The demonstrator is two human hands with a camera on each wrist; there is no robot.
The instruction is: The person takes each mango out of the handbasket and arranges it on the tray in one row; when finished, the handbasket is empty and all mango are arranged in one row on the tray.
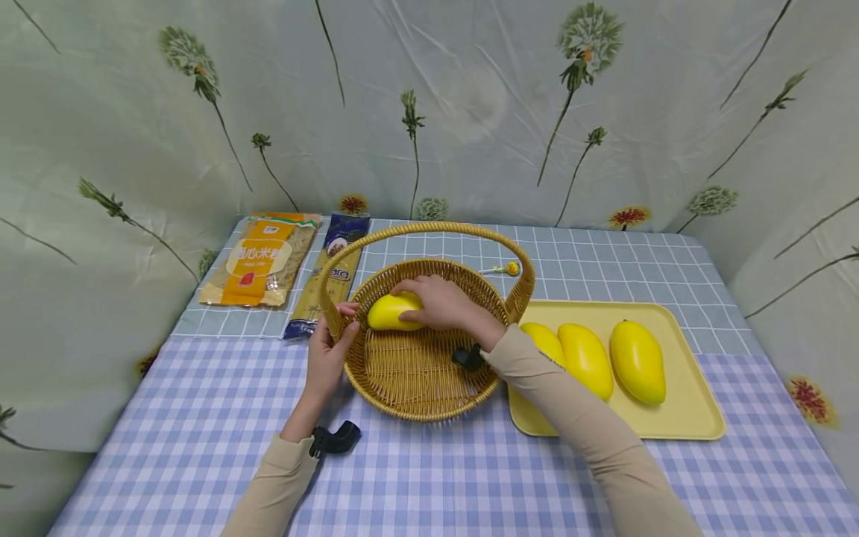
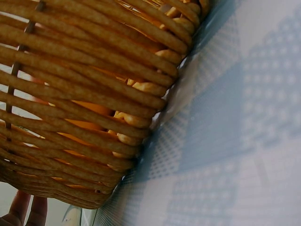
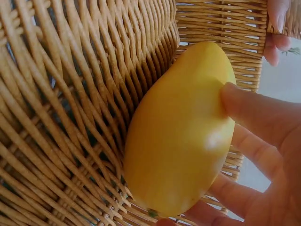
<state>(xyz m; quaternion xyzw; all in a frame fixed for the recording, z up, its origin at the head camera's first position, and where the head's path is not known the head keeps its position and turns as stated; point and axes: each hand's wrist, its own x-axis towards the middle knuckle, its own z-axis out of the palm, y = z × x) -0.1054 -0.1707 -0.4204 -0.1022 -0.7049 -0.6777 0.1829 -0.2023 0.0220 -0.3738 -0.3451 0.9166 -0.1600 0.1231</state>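
A yellow mango [image 1: 387, 312] lies inside a round wicker basket [image 1: 403, 380], toward its far left side. My right hand [image 1: 439, 301] reaches under the tall arched handle and grips the mango, thumb on one side and fingers around the other. In the right wrist view the mango [image 3: 181, 132] sits against the woven wall. My left hand [image 1: 326, 358] holds the basket's left rim at the foot of the handle, thumb over the rim. The left wrist view shows the basket's outer weave [image 2: 80, 94] close up, with fingertips [image 2: 36, 211] at its rim.
Right of the basket, a yellow tray [image 1: 691, 410] carries three mangoes [image 1: 637, 363], one partly behind my right sleeve. An orange food packet [image 1: 258, 261] and a blue-and-gold pasta packet [image 1: 315, 291] lie at the back left. A lollipop [image 1: 512, 268] lies behind the basket.
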